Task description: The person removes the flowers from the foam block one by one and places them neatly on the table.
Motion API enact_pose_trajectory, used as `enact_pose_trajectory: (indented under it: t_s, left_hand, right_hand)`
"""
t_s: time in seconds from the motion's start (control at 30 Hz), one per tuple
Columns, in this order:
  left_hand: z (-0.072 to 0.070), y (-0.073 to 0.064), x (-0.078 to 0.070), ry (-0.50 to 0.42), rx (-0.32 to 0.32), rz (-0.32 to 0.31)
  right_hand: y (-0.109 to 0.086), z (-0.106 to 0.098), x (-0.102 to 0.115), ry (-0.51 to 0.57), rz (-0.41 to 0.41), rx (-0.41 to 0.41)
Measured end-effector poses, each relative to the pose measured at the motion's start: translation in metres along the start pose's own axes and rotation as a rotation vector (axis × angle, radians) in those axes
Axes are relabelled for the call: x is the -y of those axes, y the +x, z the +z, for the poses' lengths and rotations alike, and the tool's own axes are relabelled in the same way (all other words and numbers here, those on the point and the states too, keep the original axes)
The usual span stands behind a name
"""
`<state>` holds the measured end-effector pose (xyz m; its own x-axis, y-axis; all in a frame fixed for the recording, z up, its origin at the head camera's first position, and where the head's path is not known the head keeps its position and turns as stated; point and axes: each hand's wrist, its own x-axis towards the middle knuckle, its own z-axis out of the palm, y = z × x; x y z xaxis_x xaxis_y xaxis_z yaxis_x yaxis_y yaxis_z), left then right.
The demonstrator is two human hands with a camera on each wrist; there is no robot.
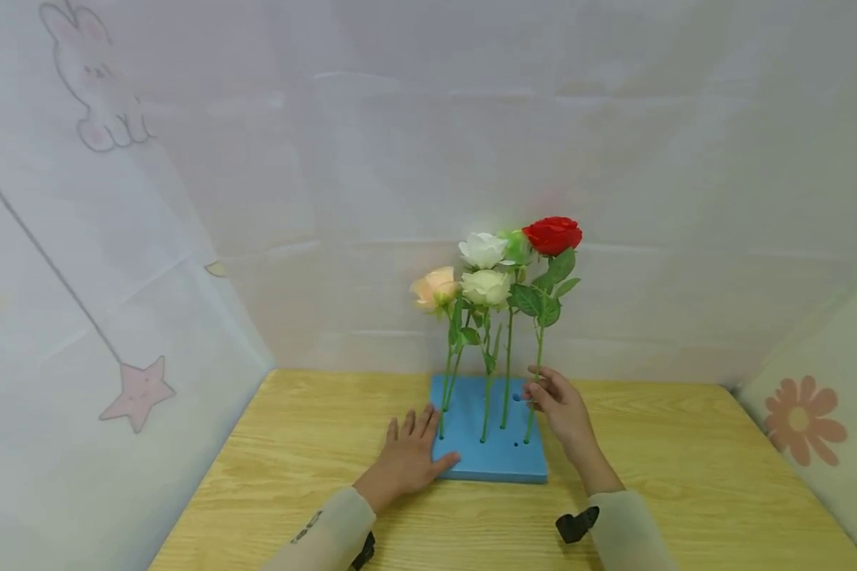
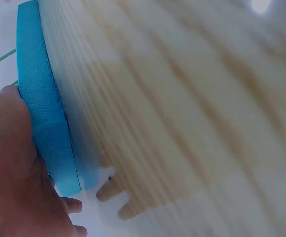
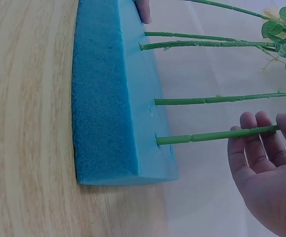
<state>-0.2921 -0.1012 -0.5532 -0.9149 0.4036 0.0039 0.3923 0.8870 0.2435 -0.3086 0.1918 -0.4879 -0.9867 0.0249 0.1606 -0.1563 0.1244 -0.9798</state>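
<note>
A blue foam block point(image 1: 482, 464) lies on the table with several artificial roses standing in it. My left hand point(image 1: 409, 460) rests at the block's left edge, fingers spread and thumb over the front left corner. In the right wrist view, my right hand point(image 3: 268, 163) pinches a green stem point(image 3: 207, 137) between thumb and fingers. That stem belongs to the red rose point(image 1: 553, 235), whose lower end sits in the block near its right side. To its left stand a white rose point(image 1: 484, 250), a cream rose point(image 1: 486, 287), a peach rose point(image 1: 436, 289) and a partly hidden green flower point(image 1: 517, 247).
Two holes show in the block near its right side, one behind and one beside the red rose's stem. The wood-grain table point(image 1: 314, 468) extends on both sides. Behind it hangs a pale cloth backdrop point(image 1: 371, 174), close to the flower heads.
</note>
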Motion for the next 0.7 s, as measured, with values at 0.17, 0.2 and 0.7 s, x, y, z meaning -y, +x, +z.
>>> enact_pose_trajectory:
  t_s: [0.17, 0.2, 0.7]
  left_hand:
    - [0.002, 0.000, 0.001, 0.019, 0.000, -0.004]
    - [0.002, 0.000, 0.001, 0.022, 0.002, -0.007]
    - [-0.013, -0.005, -0.010, 0.030, 0.042, -0.023]
  right_hand:
    - [-0.003, -0.001, 0.001, 0.023, 0.006, 0.007]
    - [-0.003, -0.002, 0.001, 0.023, 0.006, 0.010]
    - [-0.006, -0.009, 0.021, 0.002, -0.046, 0.012]
